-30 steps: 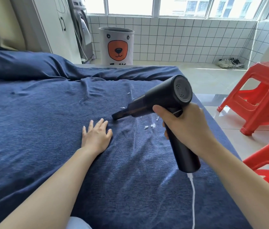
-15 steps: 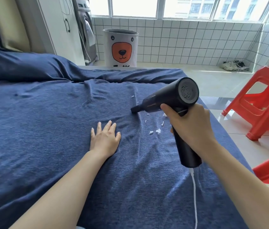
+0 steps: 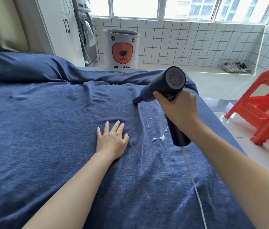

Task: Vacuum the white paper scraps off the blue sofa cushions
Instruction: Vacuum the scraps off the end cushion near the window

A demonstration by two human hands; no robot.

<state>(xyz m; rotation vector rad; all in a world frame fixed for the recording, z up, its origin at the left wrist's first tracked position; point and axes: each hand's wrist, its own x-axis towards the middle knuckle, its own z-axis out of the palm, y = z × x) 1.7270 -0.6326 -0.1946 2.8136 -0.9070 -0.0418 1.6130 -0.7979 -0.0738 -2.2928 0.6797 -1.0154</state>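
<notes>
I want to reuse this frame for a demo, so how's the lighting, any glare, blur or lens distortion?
Head view: daylight through the windows blows them out to near white, with glare on the floor tiles; the blue sofa cover is evenly lit, paper scraps crisp; wide-angle bending curves the tiled wall; the right hand and vacuum look sharp.
</notes>
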